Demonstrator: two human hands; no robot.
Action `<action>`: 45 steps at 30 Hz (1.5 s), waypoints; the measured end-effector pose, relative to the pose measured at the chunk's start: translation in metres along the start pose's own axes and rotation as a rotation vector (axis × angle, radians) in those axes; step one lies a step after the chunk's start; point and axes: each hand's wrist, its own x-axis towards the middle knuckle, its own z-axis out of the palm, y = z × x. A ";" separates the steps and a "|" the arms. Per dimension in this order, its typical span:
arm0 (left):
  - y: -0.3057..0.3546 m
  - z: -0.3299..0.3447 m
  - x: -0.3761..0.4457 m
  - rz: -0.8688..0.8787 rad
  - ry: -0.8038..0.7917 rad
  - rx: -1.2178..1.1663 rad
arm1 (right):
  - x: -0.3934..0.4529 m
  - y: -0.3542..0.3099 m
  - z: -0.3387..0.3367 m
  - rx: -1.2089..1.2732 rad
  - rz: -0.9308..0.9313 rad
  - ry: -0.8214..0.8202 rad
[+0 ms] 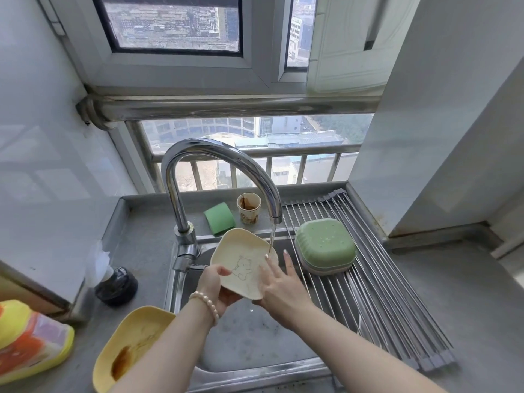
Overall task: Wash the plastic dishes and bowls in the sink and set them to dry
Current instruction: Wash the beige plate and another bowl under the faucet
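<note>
Head cam: left hand (216, 282) grips cream plate (243, 262) w/ bear print, tilted over sink (255, 373) under running tap (224, 177), right hand (279, 282) fingers flat on its face, green bowl (325, 245) upside-down on rack (377, 293).

Bright daylight floods in through the window (173, 24), edges bowed by the wide-angle lens.

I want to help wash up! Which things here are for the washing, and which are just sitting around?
For the washing: cream bear plate held by the left hand and rubbed by the right hand; running tap; sink; dirty yellow dish; green bowl upside down on the drying rack; green sponge.

Just sitting: stained paper cup, yellow bottle, black stopper.
</note>
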 end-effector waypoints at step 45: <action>-0.025 0.011 -0.001 0.241 0.001 -0.213 | -0.028 0.000 -0.011 0.915 0.008 0.125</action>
